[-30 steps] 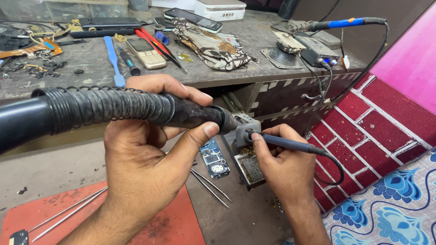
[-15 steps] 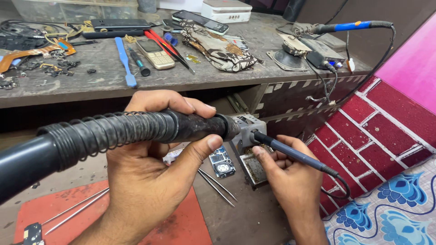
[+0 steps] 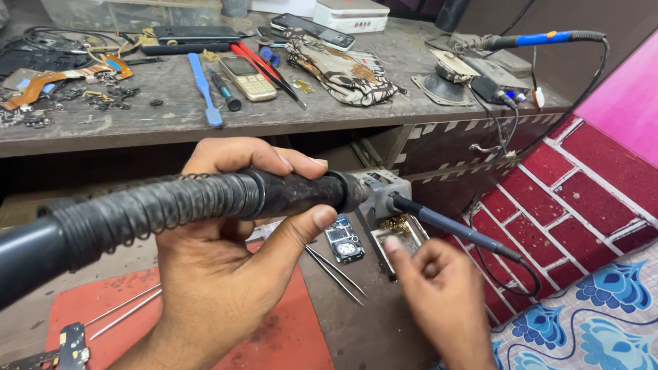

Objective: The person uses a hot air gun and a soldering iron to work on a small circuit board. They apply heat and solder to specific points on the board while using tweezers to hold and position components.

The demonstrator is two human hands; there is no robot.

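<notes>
My left hand (image 3: 219, 260) is wrapped around the black handle of a hot-air tool (image 3: 288, 195). Its ribbed hose (image 3: 137, 216) runs off to the left. The nozzle end points at a small grey metal stand (image 3: 387, 188) with brass wool in its tray. A blue-grey soldering iron (image 3: 456, 229) rests with its tip in that stand, its cable trailing right. My right hand (image 3: 439, 301) hovers just below the iron, fingers loosely apart, holding nothing. A small circuit board (image 3: 343, 241) lies under the nozzle, beside tweezers (image 3: 336, 273).
A red mat (image 3: 281, 332) covers the low surface, with another board (image 3: 72, 342) at its left. The bench above carries a keypad phone (image 3: 247, 77), a blue pry tool (image 3: 202, 85), a patterned pouch (image 3: 343, 72) and a second iron (image 3: 541, 38). A red brick-pattern wall (image 3: 582, 199) is at right.
My right hand has let go of the soldering iron and dropped below it. The iron now sits in the stand. My left hand still holds the hot-air handle.
</notes>
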